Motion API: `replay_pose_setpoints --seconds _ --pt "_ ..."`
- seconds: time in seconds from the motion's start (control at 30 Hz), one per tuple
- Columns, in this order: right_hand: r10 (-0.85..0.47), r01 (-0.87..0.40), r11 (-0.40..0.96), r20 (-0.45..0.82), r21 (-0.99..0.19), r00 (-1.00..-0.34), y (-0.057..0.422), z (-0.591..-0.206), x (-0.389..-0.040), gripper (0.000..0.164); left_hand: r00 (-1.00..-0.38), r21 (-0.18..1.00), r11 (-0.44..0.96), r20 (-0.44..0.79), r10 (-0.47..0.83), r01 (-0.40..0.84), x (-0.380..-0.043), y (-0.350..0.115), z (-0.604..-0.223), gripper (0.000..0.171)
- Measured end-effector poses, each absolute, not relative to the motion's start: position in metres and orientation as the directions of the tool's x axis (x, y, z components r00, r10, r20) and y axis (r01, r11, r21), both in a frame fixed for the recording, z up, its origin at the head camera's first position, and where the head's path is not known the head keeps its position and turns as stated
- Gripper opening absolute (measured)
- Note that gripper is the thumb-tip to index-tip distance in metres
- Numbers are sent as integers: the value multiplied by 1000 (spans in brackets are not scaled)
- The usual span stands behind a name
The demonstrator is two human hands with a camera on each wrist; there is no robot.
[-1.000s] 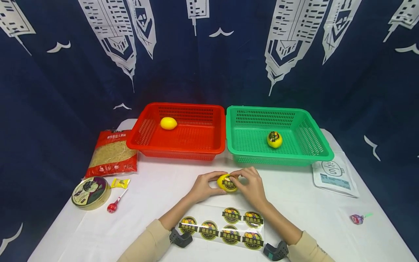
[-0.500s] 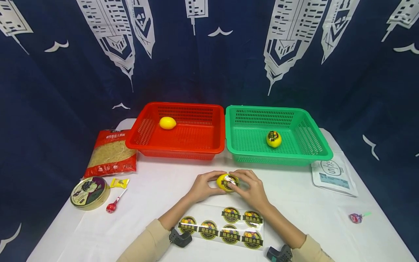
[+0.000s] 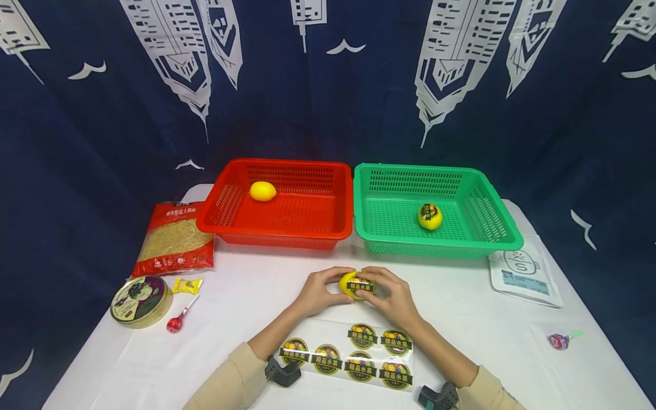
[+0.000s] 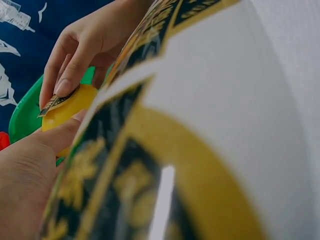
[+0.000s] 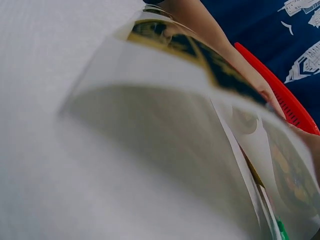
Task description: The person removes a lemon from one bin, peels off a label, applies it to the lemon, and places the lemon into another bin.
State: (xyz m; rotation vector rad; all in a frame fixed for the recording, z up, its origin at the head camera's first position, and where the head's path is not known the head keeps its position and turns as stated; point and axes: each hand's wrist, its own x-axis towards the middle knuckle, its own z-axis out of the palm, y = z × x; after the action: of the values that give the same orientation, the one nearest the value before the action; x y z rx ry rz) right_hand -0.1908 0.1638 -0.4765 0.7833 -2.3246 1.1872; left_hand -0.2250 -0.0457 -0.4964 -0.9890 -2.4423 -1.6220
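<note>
Centrally, a little below the middle of the head view, a smooth yellow oval lemon [image 3: 346, 285] sits between two bare hands. The left hand [image 3: 316, 291] grips its left end between thumb and fingers; the right hand [image 3: 395, 296] holds its right end, thumb on a round black-and-gold label [image 3: 360, 286] (partly covered by the fingers). At bottom centre lies a glossy white sheet of matching labels [image 3: 328, 332], between the forearms.
</note>
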Motion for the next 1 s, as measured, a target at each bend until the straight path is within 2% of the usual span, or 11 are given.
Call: replay_pose_setpoints --seconds 0.23,0.43,0.5,0.73,1.0 --pt "-287 -642 420 577 -642 -765 164 -481 -193 39 -796 809 253 373 477 531 -224 -43 -491 59" --pt "-306 -668 375 595 -643 -743 160 -469 -187 42 -779 817 214 379 500 535 -212 -45 -468 54" --pt "-314 -668 366 590 -648 -744 159 -461 -183 41 -781 837 205 347 519 508 -215 -47 -472 53" --pt "-326 -656 383 569 -650 -754 156 -448 -177 41 -854 947 201 117 508 250 -225 -48 -481 37" --pt "-343 -673 385 579 -632 -740 158 -450 -178 45 -881 955 209 94 464 212 -226 -43 -481 30"
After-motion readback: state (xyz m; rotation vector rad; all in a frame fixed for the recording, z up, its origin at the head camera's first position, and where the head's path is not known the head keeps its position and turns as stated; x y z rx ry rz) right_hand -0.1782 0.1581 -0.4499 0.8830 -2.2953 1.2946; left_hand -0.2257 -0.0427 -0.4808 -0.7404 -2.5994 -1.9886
